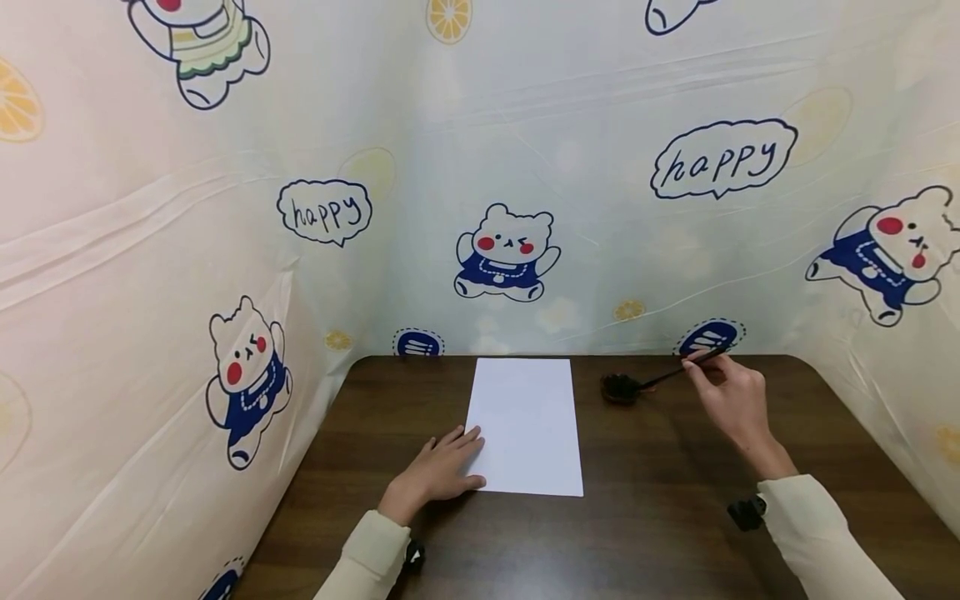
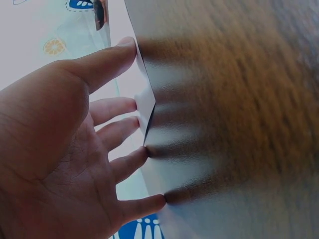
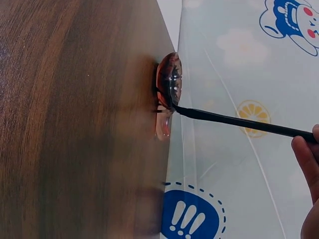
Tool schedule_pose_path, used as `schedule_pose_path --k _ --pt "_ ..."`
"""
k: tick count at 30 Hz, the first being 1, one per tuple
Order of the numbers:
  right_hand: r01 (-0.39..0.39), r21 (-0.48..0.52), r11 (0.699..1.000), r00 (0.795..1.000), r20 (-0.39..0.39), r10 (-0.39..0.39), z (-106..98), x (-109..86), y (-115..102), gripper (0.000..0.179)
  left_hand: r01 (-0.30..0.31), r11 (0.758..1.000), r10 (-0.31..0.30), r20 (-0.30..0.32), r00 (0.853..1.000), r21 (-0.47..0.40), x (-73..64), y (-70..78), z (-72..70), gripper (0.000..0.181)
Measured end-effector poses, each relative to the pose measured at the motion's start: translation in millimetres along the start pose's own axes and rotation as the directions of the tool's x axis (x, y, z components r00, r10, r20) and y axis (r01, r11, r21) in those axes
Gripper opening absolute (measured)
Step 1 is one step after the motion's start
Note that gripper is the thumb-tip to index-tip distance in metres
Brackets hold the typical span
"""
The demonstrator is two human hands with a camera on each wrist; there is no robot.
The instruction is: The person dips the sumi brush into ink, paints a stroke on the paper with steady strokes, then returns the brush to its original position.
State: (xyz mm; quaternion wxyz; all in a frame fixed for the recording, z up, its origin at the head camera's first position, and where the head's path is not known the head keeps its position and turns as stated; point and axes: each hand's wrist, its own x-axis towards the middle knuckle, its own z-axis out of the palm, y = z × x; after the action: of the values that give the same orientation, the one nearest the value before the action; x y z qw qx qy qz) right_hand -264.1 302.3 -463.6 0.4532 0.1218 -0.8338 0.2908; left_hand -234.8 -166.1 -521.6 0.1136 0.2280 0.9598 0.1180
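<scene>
1. Pale sleeves (image 1: 806,517) lie nearest to the camera, one at the near left and one at the near right of the white sheet (image 1: 525,425); by each wrist we notice a small black device (image 1: 746,513).
2. We see that the white sheet rests on the dark wooden table (image 1: 510,554), between the two hands.
3. At the left edge of the white sheet, toward its near corner, we find the left hand (image 1: 438,468). It is opened, with the fingers spread; it touches the sheet's border and grips nothing.
4. To the right of the white sheet, we see the right hand (image 1: 738,400) above the table. Its thumb and fingers pinch firmly the upper part of a thin black rod (image 3: 239,121).
5. Between the white sheet and the right hand, a small reddish-brown dish (image 3: 163,82) stands on the table, apart from the sheet. The rod slants down and its lower end meets the dish; how deep it enters, we cannot tell.
6. Behind the white sheet and at both its sides, we observe a pale hanging cloth (image 1: 600,250) with printed bears (image 1: 504,267).
</scene>
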Motion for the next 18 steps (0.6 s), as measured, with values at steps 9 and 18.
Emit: schedule_pose_path --k 9,18 --pt "0.013 0.023 1.000 0.999 -0.032 -0.013 -4.9 2.8 -4.0 0.013 0.000 1.000 0.000 -0.007 1.000 -0.007 -0.2 -1.8 1.6 0.072" --pt "-0.004 0.044 0.999 1.000 -0.004 0.004 -2.8 3.8 -6.1 0.016 -0.002 1.000 0.002 -0.005 1.000 -0.016 -1.0 -0.5 0.7 0.072"
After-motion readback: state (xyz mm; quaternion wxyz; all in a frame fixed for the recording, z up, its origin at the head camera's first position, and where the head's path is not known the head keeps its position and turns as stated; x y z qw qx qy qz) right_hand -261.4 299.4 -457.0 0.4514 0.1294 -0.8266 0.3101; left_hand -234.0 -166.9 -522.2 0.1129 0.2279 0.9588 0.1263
